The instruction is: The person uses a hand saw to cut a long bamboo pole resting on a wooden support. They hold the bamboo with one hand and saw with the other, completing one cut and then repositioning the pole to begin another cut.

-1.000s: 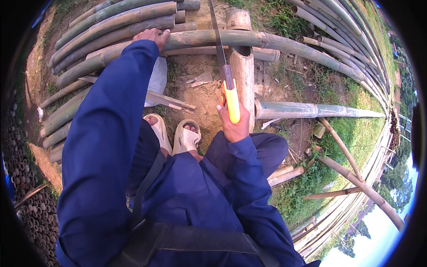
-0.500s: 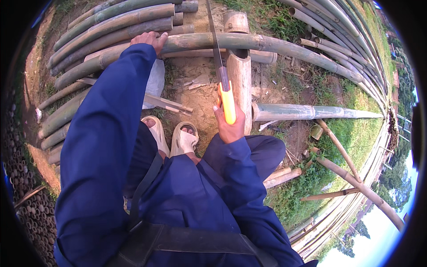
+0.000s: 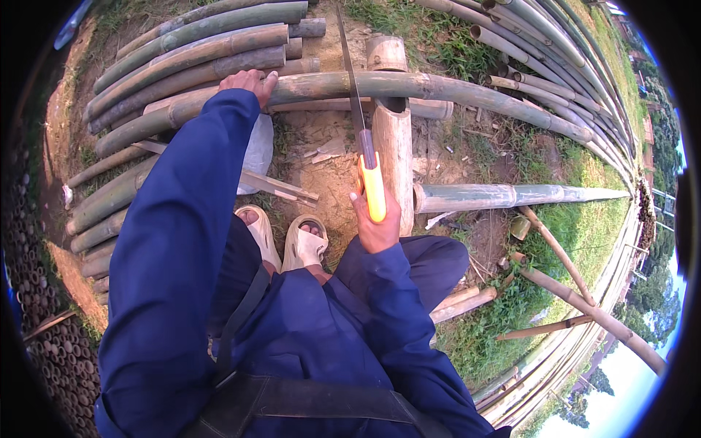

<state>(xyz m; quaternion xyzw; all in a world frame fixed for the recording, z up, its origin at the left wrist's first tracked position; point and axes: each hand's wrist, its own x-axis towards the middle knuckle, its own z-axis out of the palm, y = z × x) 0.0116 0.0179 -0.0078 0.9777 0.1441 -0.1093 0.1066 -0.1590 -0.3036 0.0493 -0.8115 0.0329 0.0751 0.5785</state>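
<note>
Left hand (image 3: 250, 84) curled over bamboo pole (image 3: 315, 85); right hand (image 3: 380, 230) clenched round saw (image 3: 368, 150)

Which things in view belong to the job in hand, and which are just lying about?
In use:
yellow-handled saw, in the right hand
bamboo pole, under the left hand
thick pale bamboo piece crossing beneath it, apparently a support

Lying about:
bamboo stack at left
whitish plastic
split bamboo strips

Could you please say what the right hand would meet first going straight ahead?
Probably the crosswise bamboo pole ahead of the right hand, though depth is unclear and the bamboo support might come first.
</note>
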